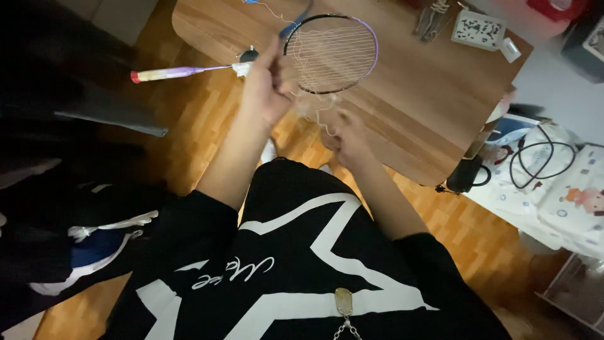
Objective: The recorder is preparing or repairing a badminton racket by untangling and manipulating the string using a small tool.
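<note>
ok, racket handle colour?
Handle: purple fading to yellow, red end cap. Head view.

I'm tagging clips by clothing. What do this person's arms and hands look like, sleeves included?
Both forearms are bare; the left hand and right hand wear no gloves, rings or watch that I can see. Short black sleeves end near the elbows.

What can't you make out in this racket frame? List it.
Head view only:
- Left hand covers the near-left rim of the racket; grip on it unclear.
- Right hand fingers curl under; what they pinch is hidden.
- Loose string: too thin and blurred to trace.
- Top-right objects on the table: blurred, cropped.
</note>
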